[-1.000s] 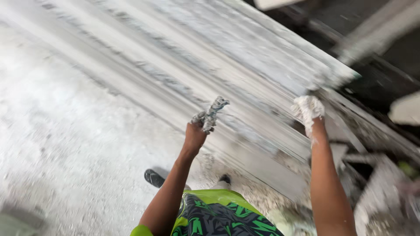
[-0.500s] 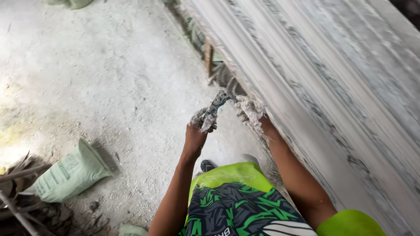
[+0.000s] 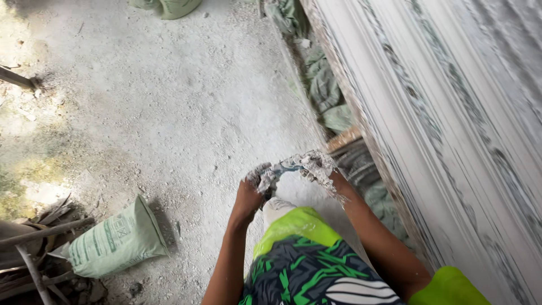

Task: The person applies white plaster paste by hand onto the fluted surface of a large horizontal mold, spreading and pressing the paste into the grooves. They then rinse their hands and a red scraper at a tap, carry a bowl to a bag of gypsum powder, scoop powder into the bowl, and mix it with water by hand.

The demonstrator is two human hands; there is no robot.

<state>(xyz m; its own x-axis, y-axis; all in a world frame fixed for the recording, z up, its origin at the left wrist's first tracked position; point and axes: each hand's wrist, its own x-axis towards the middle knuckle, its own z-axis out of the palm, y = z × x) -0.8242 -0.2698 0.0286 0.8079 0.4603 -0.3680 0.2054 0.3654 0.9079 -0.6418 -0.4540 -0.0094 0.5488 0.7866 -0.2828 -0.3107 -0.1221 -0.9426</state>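
Dusty floor (image 3: 169, 113); green sack (image 3: 113, 243) (lying, shut) near left hand (image 3: 251, 195)

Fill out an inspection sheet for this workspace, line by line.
Surface: dusty grey floor, white powder all over.
Job's things: plaster-caked tool held between both hands; long white moulding alongside on the right.
Clutter: green sack, second sack, crumpled cloths, scrap sticks.
Grippers: left hand and right hand both coated in plaster, closed on the tool.
Cables: nothing seen.
Surroundings: daylight patch at left.
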